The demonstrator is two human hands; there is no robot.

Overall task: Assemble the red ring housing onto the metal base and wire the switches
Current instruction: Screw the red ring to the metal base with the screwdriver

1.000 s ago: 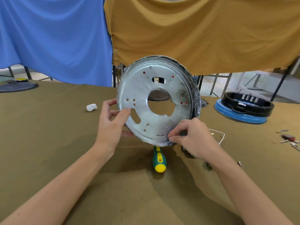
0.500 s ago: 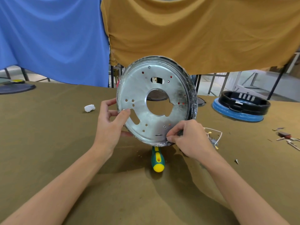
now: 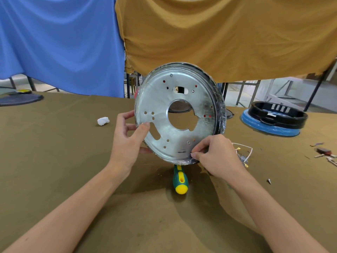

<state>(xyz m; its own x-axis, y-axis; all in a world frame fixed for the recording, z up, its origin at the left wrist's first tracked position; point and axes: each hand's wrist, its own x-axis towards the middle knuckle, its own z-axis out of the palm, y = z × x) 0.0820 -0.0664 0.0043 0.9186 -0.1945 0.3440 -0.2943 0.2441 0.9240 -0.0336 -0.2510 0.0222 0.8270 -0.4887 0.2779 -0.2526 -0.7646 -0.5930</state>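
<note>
Gripping the metal base (image 3: 175, 114) on edge above the desk (image 3: 54, 161), the left hand (image 3: 127, 141) clasps its left rim, thumb pressed on the face, much as a second ago. The right hand (image 3: 217, 154) pinches the lower rim, as before. The disc has scarcely moved; red shows only through small holes and at its upper left edge. More of the white wires (image 3: 244, 152) now shows beyond the right hand. A green and yellow screwdriver (image 3: 180, 179) lies below the disc, unchanged.
</note>
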